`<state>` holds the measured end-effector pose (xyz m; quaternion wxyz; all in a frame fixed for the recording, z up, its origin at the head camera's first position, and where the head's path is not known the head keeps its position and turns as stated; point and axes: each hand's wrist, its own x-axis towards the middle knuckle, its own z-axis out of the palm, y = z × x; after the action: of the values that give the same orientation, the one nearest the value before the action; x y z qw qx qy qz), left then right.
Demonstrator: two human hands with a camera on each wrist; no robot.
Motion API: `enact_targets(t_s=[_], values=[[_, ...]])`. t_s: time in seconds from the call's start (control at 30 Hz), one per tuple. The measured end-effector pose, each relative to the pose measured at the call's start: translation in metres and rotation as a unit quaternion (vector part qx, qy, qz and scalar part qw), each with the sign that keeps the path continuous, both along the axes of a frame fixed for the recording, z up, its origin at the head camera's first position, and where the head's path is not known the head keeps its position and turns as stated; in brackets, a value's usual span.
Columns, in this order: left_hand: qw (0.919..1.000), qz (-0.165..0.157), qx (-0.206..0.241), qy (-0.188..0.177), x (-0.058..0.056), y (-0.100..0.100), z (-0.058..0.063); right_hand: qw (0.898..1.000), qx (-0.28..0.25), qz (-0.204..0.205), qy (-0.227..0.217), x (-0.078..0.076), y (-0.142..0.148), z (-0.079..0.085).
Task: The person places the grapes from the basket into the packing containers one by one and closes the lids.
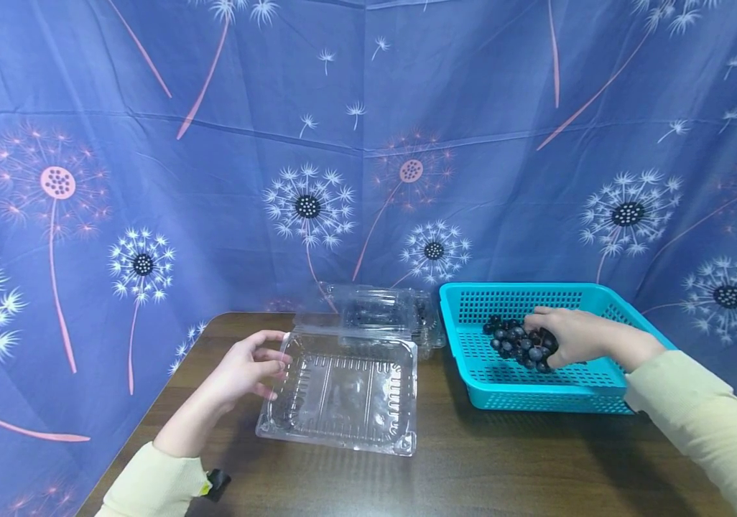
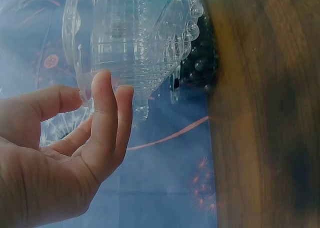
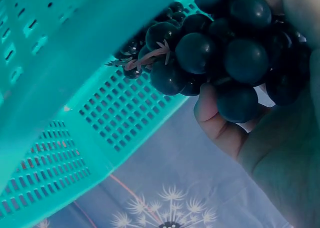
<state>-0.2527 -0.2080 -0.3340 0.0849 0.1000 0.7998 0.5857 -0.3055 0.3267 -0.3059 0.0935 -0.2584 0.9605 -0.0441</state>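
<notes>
On the left of the table, a clear plastic clamshell box (image 1: 345, 402) stands open, its hinged lid leaning back. My left hand (image 1: 246, 370) pinches the box's left rim between thumb and fingers, while other fingers stretch along its side. To the right is a turquoise plastic basket (image 1: 549, 398) with a bunch of dark grapes (image 1: 513, 343) in it. My right hand (image 1: 575, 337) reaches over the basket and grips the bunch at its right end. Up close in the right wrist view, the thumb and fingers curl round the grapes (image 3: 195, 52), and a bit of stem (image 3: 145, 60) shows.
More clear plastic boxes (image 1: 378, 305) sit behind the box, close to the basket's left side. A blue dandelion-print cloth (image 1: 368, 143) hangs behind the wooden table (image 1: 446, 467). A small black object (image 1: 217, 485) shows by the left sleeve.
</notes>
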Motion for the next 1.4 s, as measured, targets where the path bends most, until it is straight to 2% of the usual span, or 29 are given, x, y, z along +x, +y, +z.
enact_targets(t_s=[0.2,0.43,0.77,1.13,1.4], values=[[0.9999,-0.003,0.007,-0.006,-0.001,0.008,-0.007,1.000,-0.005,0.000,0.014,0.002,-0.002,0.007],[0.9998,0.008,0.008,-0.016,-0.003,0.016,-0.014,0.999,-0.003,0.005,0.040,0.005,-0.005,0.012],[0.9994,0.025,0.018,-0.016,-0.002,0.025,-0.016,0.997,-0.018,0.008,0.080,0.009,-0.010,0.017],[0.9980,0.052,0.027,-0.022,-0.003,0.036,-0.024,0.990,-0.024,0.018,0.139,0.016,-0.016,0.018],[0.9976,0.060,0.027,-0.021,-0.003,0.044,-0.030,0.987,-0.033,0.021,0.158,0.020,-0.020,0.019]])
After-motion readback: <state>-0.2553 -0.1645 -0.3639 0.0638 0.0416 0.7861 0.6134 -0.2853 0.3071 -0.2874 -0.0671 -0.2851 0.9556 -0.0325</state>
